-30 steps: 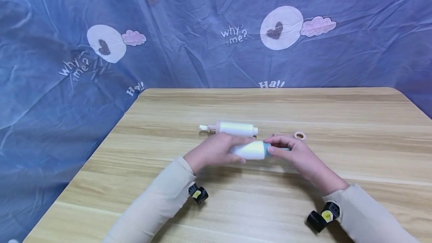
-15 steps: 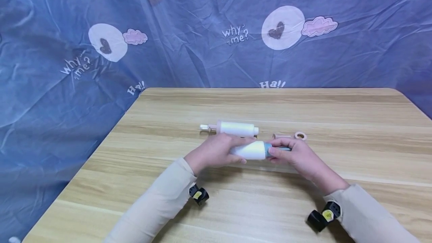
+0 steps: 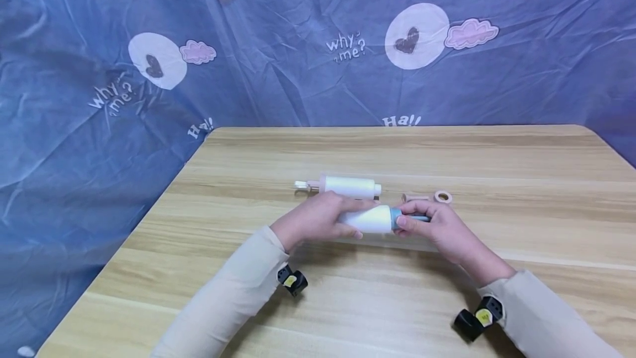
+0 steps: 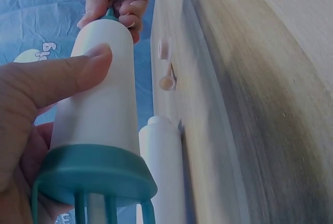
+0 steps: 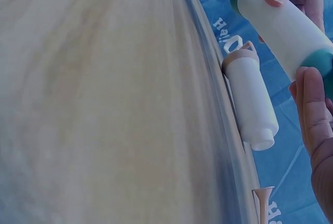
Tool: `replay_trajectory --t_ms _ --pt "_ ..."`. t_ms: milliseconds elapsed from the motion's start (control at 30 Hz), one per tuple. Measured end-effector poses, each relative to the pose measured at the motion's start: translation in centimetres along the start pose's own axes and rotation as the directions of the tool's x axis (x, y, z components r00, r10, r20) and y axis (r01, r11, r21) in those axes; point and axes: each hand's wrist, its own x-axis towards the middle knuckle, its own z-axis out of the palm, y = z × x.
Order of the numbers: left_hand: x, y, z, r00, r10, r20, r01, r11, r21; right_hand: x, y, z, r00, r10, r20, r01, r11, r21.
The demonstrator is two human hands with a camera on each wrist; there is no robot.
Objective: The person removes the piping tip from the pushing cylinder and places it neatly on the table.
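Note:
A white cylindrical bottle (image 3: 375, 219) lies level above the table between my hands. My left hand (image 3: 323, 217) grips its body, thumb across the side in the left wrist view. At the end near my left wrist is a teal collar (image 4: 96, 169) with several thin prongs. My right hand (image 3: 439, 231) pinches the teal cap (image 3: 395, 217) at the other end, from which a thin teal stem (image 3: 421, 218) sticks out. In the right wrist view, fingertips (image 5: 310, 81) lie against the cap, partly hiding it.
Behind my hands a similar white bottle (image 3: 350, 186) with a pink collar (image 3: 322, 183) lies on the wooden table (image 3: 397, 297). To its right are a pink ring (image 3: 443, 197) and a small flared pink piece (image 3: 414, 198). A blue printed cloth (image 3: 298, 70) hangs behind.
The fingers of my right hand have shifted slightly on the teal cap, and more of it shows. My left hand keeps its grip on the bottle.

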Motion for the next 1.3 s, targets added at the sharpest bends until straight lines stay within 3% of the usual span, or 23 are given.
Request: replay_trajectory --t_ms 233,400,600,800,1067,1300 --pt "-0.16 -0.40 0.01 1.000 0.009 0.008 -0.008 0.994 -0.110 -0.41 -0.65 0.05 0.998 0.038 -0.053 -0.047 0.982 -0.185" --pt "-0.39 -0.45 0.01 1.000 0.011 -0.004 -0.011 0.992 -0.127 -0.38 -0.89 0.03 0.998 0.047 -0.042 -0.055 0.978 -0.203" --pt "-0.35 -0.31 -0.06 1.000 0.005 -0.011 -0.006 0.995 -0.099 -0.25 -0.75 0.12 0.999 0.041 -0.032 -0.046 0.984 -0.175" --pt "-0.35 -0.26 -0.03 0.999 -0.038 0.002 0.038 0.995 -0.097 -0.19 -0.60 0.29 0.999 0.050 -0.021 -0.052 0.988 -0.148" --pt "-0.41 -0.30 -0.08 1.000 0.008 -0.025 -0.009 0.999 -0.047 -0.21 -0.43 0.23 0.996 0.068 0.053 -0.067 0.998 -0.020" --pt "-0.42 -0.20 -0.10 1.000 0.013 -0.027 -0.014 1.000 -0.021 -0.22 -0.13 0.12 0.991 0.083 0.104 -0.087 0.996 0.035"
